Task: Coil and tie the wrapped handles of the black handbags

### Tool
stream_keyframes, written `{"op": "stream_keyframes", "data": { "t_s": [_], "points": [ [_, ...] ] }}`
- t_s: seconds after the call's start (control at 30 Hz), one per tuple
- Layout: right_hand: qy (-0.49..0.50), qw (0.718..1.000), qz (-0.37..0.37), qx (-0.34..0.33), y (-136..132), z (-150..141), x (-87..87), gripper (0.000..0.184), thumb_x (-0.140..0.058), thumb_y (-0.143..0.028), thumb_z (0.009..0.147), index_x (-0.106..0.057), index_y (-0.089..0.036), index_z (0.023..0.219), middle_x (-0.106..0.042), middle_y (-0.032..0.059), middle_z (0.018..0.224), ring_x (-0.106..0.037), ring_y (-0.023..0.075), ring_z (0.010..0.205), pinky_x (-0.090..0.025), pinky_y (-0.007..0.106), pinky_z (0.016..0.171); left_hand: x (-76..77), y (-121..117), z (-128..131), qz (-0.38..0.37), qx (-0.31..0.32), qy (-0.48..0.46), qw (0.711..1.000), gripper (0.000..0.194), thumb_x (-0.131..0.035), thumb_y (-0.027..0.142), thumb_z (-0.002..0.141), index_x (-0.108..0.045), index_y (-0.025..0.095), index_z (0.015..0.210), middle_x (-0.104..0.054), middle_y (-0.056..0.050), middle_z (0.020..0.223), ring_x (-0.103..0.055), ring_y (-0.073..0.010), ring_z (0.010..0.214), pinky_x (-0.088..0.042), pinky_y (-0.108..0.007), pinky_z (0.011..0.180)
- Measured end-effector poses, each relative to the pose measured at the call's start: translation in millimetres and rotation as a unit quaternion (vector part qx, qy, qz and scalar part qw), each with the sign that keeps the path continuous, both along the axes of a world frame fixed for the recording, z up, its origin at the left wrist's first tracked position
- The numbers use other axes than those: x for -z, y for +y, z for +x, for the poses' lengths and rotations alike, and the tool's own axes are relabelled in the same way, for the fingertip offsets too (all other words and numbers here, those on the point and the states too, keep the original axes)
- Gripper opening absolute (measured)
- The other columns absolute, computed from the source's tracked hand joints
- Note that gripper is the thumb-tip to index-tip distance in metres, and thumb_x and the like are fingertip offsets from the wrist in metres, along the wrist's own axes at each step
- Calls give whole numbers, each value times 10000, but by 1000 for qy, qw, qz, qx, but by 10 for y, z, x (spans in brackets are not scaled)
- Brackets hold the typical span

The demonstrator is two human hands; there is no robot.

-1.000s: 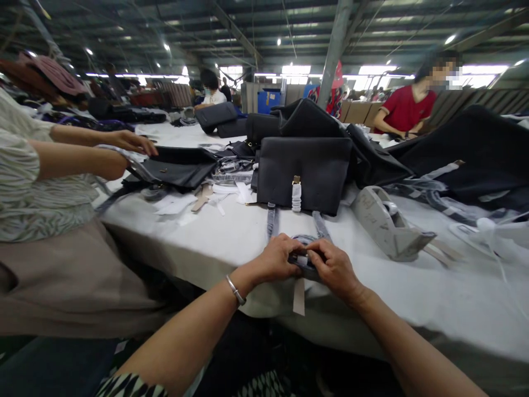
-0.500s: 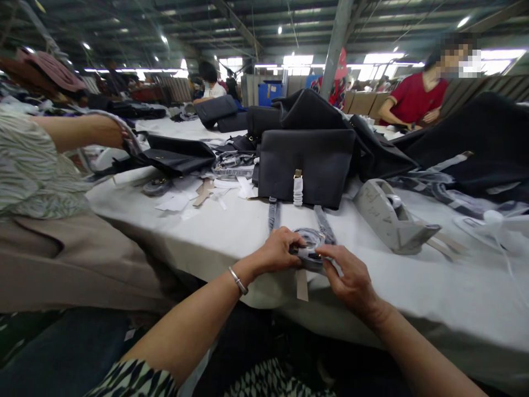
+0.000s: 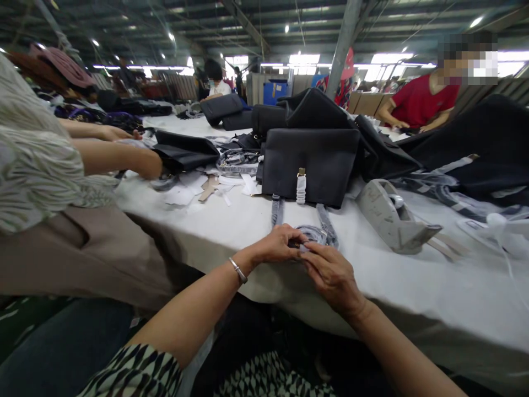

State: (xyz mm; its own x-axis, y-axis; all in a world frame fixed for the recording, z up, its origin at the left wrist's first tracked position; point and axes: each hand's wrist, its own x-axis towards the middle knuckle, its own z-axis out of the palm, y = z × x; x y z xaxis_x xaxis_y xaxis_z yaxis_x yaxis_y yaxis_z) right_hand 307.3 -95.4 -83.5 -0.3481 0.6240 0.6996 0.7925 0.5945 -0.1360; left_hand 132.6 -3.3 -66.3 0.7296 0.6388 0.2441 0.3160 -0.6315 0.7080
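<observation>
A dark grey handbag [image 3: 314,165] stands on the white table [image 3: 248,220], its clasp wrapped in white. Two wrapped grey straps [image 3: 326,223] run from its base towards me and end in a coiled bundle at the table's front edge. My left hand [image 3: 279,245], with a bracelet on the wrist, pinches that bundle from the left. From the right, my right hand [image 3: 330,275] closes its fingers over the same bundle, hiding most of it.
A grey tape dispenser [image 3: 390,218] sits right of the bag. More dark bags [image 3: 185,151] and paper scraps [image 3: 206,187] lie farther back. A person in a patterned top [image 3: 37,160] works at my left. Another in red [image 3: 421,102] sits across the table.
The paper strip that hung below the bundle is no longer visible. My right hand has closed over the coiled strap, and the person at my left lowered their arms to the table.
</observation>
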Motion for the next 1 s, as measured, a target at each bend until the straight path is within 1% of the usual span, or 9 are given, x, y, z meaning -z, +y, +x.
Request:
{"op": "stream_keyframes", "data": {
  "t_s": [0.07, 0.13, 0.3, 0.43, 0.6, 0.73, 0.8, 0.9, 1.0],
  "points": [
    [53, 998, -10, 15, 38, -16, -17, 146, -540, -141, 870, -666, -171, 936, -689, 85, 1006, -633, 191, 951, -496, 328, 880, 30, 10, 7, -8, -6, -14, 1000, 202, -620, 298, 806, -716, 204, 958, -683, 5, 865, -561, -167, 899, -415, -253, 864],
    [93, 994, -40, 38, 72, -27, -36, 123, -530, -156, 866, -651, -173, 852, -687, 71, 922, -641, 180, 902, -497, 303, 844, 67, 16, 49, -10, -50, -24, 998, 155, -576, 242, 811, -713, 197, 869, -663, 9, 802, -557, -159, 873, -416, -253, 853],
    [143, 972, -164, 86, 214, -7, -124, 182, -521, -237, 842, -605, -183, 690, -631, 32, 750, -608, 166, 737, -459, 296, 722, 102, 34, 187, -36, -138, -22, 990, 151, -522, 195, 773, -607, 156, 655, -546, 15, 678, -499, -131, 704, -412, -237, 693],
    [176, 944, -259, 102, 314, 30, -189, 185, -554, -308, 788, -641, -186, 679, -623, 23, 721, -587, 165, 692, -431, 296, 681, 90, 63, 205, -57, -140, -27, 988, 132, -508, 190, 751, -571, 152, 642, -503, 30, 637, -459, -110, 630, -371, -214, 602],
    [186, 921, -314, 139, 366, 42, -258, 174, -581, -322, 726, -650, -181, 652, -639, 25, 706, -577, 166, 677, -414, 301, 675, 44, 58, 134, -106, -95, -63, 988, 143, -496, 209, 761, -595, 148, 678, -510, 27, 651, -460, -109, 648, -363, -208, 606],
    [224, 868, -423, 130, 459, 73, -344, 172, -642, -328, 655, -626, -162, 612, -560, -8, 536, -486, 116, 512, -364, 255, 524, 37, 36, 122, -133, -47, -82, 987, 142, -548, 188, 723, -649, 145, 814, -549, 25, 687, -479, -109, 661, -378, -208, 628],
    [262, 833, -475, 113, 514, 90, -388, 170, -671, -305, 613, -599, -152, 604, -529, -20, 488, -451, 92, 459, -344, 233, 469, 57, 34, 146, -140, -62, -85, 985, 212, -542, 166, 720, -662, 151, 894, -574, 21, 718, -492, -108, 670, -384, -204, 629],
    [316, 789, -520, 81, 569, 93, -446, 190, -688, -258, 578, -534, -165, 636, -528, -31, 476, -464, 87, 420, -353, 215, 422, 86, 48, 195, -160, -96, -85, 979, 299, -572, 147, 695, -646, 152, 985, -544, 51, 635, -457, -86, 584, -362, -193, 589],
    [342, 762, -545, 72, 602, 77, -486, 238, -681, -223, 595, -493, -185, 735, -524, -58, 489, -471, 88, 374, -353, 204, 377, 95, 74, 237, -190, -118, -95, 970, 417, -602, 97, 634, -615, 152, 1048, -497, 91, 552, -424, -69, 515, -336, -188, 560]
  ]
}}
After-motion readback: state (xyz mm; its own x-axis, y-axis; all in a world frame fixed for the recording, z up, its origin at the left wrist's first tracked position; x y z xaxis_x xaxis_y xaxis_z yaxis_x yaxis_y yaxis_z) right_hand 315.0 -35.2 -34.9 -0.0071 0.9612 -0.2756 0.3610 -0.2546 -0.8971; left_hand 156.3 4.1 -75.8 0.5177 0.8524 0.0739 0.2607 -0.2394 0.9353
